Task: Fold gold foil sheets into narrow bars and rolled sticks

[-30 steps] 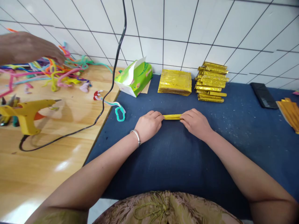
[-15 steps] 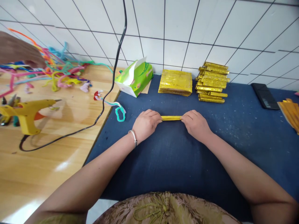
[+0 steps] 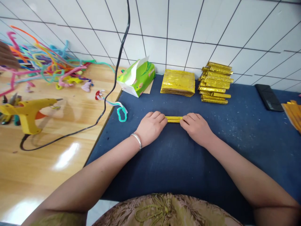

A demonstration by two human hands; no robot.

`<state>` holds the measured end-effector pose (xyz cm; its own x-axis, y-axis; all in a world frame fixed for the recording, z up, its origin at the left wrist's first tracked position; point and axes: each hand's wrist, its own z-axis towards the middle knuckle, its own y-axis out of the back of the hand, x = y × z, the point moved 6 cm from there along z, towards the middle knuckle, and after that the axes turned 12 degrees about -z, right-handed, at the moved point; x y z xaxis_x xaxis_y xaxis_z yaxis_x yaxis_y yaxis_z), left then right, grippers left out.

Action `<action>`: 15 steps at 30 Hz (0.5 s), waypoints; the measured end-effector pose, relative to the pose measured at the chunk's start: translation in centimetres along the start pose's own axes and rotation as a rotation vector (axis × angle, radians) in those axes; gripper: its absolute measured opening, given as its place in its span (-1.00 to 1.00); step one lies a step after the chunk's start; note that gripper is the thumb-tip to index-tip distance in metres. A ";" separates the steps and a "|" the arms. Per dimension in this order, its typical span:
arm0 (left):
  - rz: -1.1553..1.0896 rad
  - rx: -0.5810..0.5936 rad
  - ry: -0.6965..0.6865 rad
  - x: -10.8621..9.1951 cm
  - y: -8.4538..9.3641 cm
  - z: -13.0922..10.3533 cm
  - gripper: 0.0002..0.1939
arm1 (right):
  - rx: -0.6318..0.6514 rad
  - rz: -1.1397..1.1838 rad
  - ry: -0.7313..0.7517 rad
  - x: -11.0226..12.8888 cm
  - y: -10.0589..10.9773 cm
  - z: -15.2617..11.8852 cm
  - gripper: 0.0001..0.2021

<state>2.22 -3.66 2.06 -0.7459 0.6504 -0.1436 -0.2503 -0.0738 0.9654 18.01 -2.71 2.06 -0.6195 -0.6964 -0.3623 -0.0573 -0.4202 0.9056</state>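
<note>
A narrow folded strip of gold foil paper lies crosswise on the dark blue tabletop. My left hand, with a silver bangle at the wrist, has its fingers closed on the strip's left end. At the right end, my right hand grips it in the same way. Only the middle of the strip shows between the hands, with a crease along its length. Beyond it stand a flat stack of gold paper sheets and a pile of folded gold strips.
A green tissue box stands by the tiled wall. Left, on a wooden table, are a yellow glue gun, its black cord, and colourful pipe cleaners. Another person's hand is at the left edge. A black phone lies right.
My left hand has shifted slightly right, so less of the strip shows between my hands. The other person's hand has drawn back toward the left edge.
</note>
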 end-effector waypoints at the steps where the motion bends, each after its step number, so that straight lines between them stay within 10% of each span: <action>1: 0.003 0.007 -0.001 -0.1 -0.1 0.1 -0.76 | -0.009 -0.001 0.000 0.0 0.0 0.0 -0.75; 15: -0.014 -0.028 0.055 0.0 0.0 0.0 -0.75 | -0.058 -0.029 0.039 0.4 0.1 -0.1 -0.76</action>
<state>2.24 -3.64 2.04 -0.7747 0.6093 -0.1694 -0.2771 -0.0864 0.9569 17.83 -3.12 2.02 -0.5871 -0.7049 -0.3980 -0.0289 -0.4730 0.8806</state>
